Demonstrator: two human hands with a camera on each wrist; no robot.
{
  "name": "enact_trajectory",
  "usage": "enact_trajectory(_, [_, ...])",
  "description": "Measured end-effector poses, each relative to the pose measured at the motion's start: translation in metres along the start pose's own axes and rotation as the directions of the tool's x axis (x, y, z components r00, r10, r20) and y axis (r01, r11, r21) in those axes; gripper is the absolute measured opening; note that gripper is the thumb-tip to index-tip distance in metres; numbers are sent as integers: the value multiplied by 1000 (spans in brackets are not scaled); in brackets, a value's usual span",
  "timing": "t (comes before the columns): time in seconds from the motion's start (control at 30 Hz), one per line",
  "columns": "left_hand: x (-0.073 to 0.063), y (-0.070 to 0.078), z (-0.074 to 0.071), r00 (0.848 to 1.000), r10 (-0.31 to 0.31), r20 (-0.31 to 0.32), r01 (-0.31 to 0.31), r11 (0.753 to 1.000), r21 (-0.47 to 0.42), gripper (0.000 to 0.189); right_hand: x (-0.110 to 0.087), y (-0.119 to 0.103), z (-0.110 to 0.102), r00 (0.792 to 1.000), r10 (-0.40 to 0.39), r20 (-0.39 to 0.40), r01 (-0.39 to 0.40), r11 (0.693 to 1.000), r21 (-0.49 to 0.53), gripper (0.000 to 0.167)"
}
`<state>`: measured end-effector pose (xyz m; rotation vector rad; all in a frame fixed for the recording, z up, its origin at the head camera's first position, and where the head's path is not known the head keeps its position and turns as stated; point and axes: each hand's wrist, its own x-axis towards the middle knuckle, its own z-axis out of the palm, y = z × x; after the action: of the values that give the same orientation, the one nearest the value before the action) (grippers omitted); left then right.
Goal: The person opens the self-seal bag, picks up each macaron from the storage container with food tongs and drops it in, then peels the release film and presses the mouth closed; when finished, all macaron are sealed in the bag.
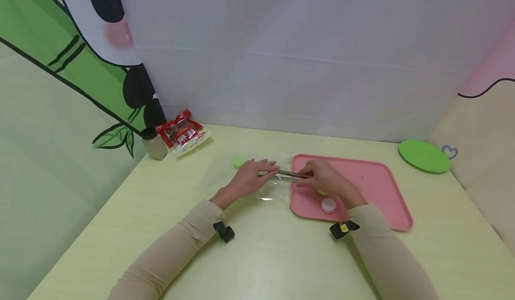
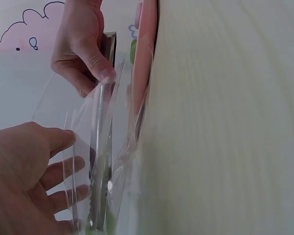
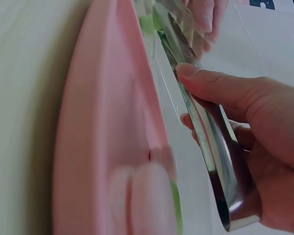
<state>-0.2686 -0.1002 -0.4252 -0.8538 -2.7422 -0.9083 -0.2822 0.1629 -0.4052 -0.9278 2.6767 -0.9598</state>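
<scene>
My left hand (image 1: 252, 177) holds the mouth of a clear plastic bag (image 1: 217, 177), with the film over its fingers in the left wrist view. My right hand (image 1: 325, 175) grips metal tongs (image 3: 220, 152) between thumb and fingers. Their arms reach into the bag, and green shows near their tips beneath the left hand. Farther left, a round green macaron (image 1: 238, 162) lies in the bag. Below the right hand, a pink macaron (image 1: 328, 205) sits on the pink tray (image 1: 372, 188). Beside it is a green piece (image 1: 323, 192), partly hidden by the hand.
A red snack packet (image 1: 183, 133) leans by a small dark-lidded jar (image 1: 154, 145) at the table's back left. At the back right lies a flat green disc (image 1: 424, 156). Printed cloth (image 1: 281, 58) hangs behind the table.
</scene>
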Motion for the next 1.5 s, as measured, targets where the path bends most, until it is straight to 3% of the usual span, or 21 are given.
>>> enact_trajectory(0.33, [3,-2,2,998,38,-41,-41,997,-71,28,21,-9,22,997,-73,-5,73,997,12,11])
enact_trajectory(0.5, [4,-2,4,999,22,-39,-26,996,-91,28,30,-14,29,999,-40,-3,40,999,-30,30])
enact_trajectory(0.8, [3,0,3,998,8,-61,-11,998,-60,29,41,-21,39,1000,1,-22,-2,998,-59,23])
enact_trajectory(1.17, [3,-2,2,998,-6,-69,0,997,-82,28,49,-25,46,998,-34,-54,28,994,-104,29])
enact_trajectory(1.5, [4,-3,1,996,8,-91,-14,998,-62,29,50,-28,46,997,-9,-81,0,993,-118,36])
